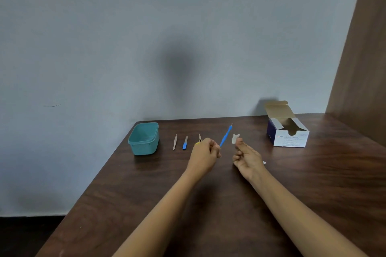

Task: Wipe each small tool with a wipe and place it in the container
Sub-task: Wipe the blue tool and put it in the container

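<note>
Wiping step: blue tool (226, 135) is being gripped by left hand (204, 155), wipe (235, 138) is being pinched by right hand (247, 157); next, wipe probably needs bringing onto the blue tool.

Bare left hand (205, 152), right hand (247, 157) (forearms (167, 204) too)

In front of me a dark brown wood-grain table (146, 204) meets a plain grey-blue wall (94, 47), where a soft dark shadow (179, 64) falls. A brown wooden panel (359, 58) rises on my right, and the floor (25, 235) at lower left looks dark.
</note>
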### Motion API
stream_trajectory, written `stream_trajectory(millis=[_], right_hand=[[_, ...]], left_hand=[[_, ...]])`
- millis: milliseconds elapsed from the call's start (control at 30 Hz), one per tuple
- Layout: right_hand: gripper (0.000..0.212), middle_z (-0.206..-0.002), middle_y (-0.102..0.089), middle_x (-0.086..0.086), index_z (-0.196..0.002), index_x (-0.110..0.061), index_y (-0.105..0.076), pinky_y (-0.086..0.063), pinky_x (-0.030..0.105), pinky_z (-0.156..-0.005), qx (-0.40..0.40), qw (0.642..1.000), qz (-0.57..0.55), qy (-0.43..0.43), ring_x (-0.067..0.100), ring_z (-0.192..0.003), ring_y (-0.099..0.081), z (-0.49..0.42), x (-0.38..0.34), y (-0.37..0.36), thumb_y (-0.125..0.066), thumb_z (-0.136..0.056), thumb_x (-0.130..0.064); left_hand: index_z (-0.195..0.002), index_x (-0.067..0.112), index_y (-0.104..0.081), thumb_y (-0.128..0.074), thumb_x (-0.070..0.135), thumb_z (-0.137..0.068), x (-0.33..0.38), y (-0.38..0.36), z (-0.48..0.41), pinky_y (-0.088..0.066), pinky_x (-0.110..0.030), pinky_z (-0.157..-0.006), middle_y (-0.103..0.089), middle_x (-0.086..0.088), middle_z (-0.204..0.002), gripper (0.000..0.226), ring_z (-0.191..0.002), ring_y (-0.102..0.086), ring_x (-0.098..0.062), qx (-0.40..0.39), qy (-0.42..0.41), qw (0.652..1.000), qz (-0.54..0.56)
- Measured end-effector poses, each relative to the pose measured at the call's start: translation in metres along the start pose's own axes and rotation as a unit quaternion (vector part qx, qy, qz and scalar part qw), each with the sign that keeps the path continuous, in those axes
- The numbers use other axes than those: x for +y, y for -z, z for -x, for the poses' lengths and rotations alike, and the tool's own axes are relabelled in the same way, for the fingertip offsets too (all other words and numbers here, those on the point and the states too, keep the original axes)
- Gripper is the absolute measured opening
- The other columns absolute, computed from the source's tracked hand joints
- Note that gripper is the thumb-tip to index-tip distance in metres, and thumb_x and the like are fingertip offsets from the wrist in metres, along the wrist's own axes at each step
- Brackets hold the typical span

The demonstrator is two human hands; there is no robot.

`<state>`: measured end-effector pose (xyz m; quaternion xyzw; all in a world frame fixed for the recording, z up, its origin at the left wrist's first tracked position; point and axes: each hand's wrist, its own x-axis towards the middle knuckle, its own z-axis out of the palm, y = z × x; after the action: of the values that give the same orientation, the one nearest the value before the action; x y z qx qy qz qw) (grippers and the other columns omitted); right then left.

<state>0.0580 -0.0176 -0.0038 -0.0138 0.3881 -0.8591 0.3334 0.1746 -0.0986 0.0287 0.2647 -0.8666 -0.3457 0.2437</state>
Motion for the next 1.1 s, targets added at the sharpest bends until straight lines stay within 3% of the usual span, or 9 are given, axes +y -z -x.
stream_trajectory(millis=[100, 200, 267, 500, 700, 867, 1100], right_hand=[[0.008, -0.068, -0.054, -0.005, -0.094, -0.011, -0.065, -0.03, 0.018, -0.054, -0.039, 0.999, 0.004, -0.02, 0.003, -0.046, -0.039, 0.012, 0.0, 0.007, -0.064, -0.087, -0.014], [0.007, -0.063, -0.054, -0.007, -0.093, -0.014, -0.064, -0.034, 0.015, -0.047, -0.073, 0.997, 0.001, -0.038, 0.002, -0.042, -0.039, 0.022, 0.0, 0.013, -0.061, -0.089, -0.018], [0.007, -0.06, -0.054, -0.008, -0.091, -0.015, -0.063, -0.034, 0.014, -0.045, -0.088, 0.995, -0.001, -0.043, 0.002, -0.041, -0.039, 0.028, 0.001, 0.015, -0.062, -0.086, -0.02], [0.041, -0.064, -0.054, -0.007, -0.09, -0.013, -0.062, -0.035, 0.014, -0.043, -0.127, 0.992, -0.008, -0.019, 0.002, -0.042, -0.041, 0.039, 0.008, 0.02, -0.078, -0.054, -0.025], [0.002, -0.06, -0.06, -0.007, -0.087, -0.012, -0.062, -0.035, 0.014, -0.044, -0.1, 0.994, 0.027, -0.016, 0.002, -0.044, -0.043, 0.04, 0.006, 0.019, -0.062, -0.085, -0.013], [0.014, -0.062, -0.061, -0.006, -0.089, -0.012, -0.065, -0.036, 0.016, -0.045, -0.104, 0.993, 0.053, -0.019, 0.002, -0.045, -0.043, 0.044, 0.003, 0.017, -0.066, -0.076, -0.017], [0.009, -0.067, -0.061, -0.005, -0.095, -0.011, -0.067, -0.036, 0.016, -0.049, -0.102, 0.99, 0.094, -0.014, 0.002, -0.049, -0.043, 0.046, -0.002, 0.018, -0.06, -0.089, -0.012]], left_hand=[[-0.101, 0.018, -0.067, -0.049, 0.02, -0.098, -0.002, 0.001, 0.028, -0.041, -0.005, -0.066, -0.065, 0.014, -0.071, 0.018, -0.071, -0.059, 0.003, 0.007, -0.032, 0.999, 0.003], [-0.098, 0.029, -0.069, -0.05, 0.026, -0.097, -0.008, -0.001, 0.048, -0.052, -0.025, -0.079, -0.066, 0.017, -0.072, 0.02, -0.079, -0.063, 0.001, 0.009, -0.037, 0.999, -0.019], [-0.095, 0.031, -0.069, -0.051, 0.027, -0.097, -0.013, -0.001, 0.057, -0.053, -0.03, -0.08, -0.067, 0.018, -0.072, 0.019, -0.08, -0.063, 0.002, 0.026, -0.037, 0.999, -0.011], [-0.092, 0.031, -0.07, -0.054, 0.023, -0.096, -0.023, -0.015, 0.08, -0.046, -0.015, -0.066, -0.068, 0.015, -0.071, 0.019, -0.074, -0.063, -0.004, 0.035, -0.047, 0.997, 0.053], [-0.094, 0.033, -0.069, -0.054, 0.026, -0.095, -0.028, -0.016, 0.079, -0.053, -0.029, -0.074, -0.067, 0.017, -0.074, 0.016, -0.077, -0.063, -0.001, 0.016, -0.054, 0.998, 0.014], [-0.096, 0.034, -0.069, -0.054, 0.029, -0.095, -0.029, -0.014, 0.079, -0.055, -0.034, -0.076, -0.067, 0.018, -0.076, 0.016, -0.077, -0.062, 0.001, 0.018, -0.044, 0.999, -0.003], [-0.095, 0.031, -0.069, -0.053, 0.031, -0.093, -0.026, -0.015, 0.078, -0.055, -0.035, -0.072, -0.067, 0.012, -0.075, 0.016, -0.069, -0.061, -0.006, 0.018, -0.031, 0.999, -0.02]])
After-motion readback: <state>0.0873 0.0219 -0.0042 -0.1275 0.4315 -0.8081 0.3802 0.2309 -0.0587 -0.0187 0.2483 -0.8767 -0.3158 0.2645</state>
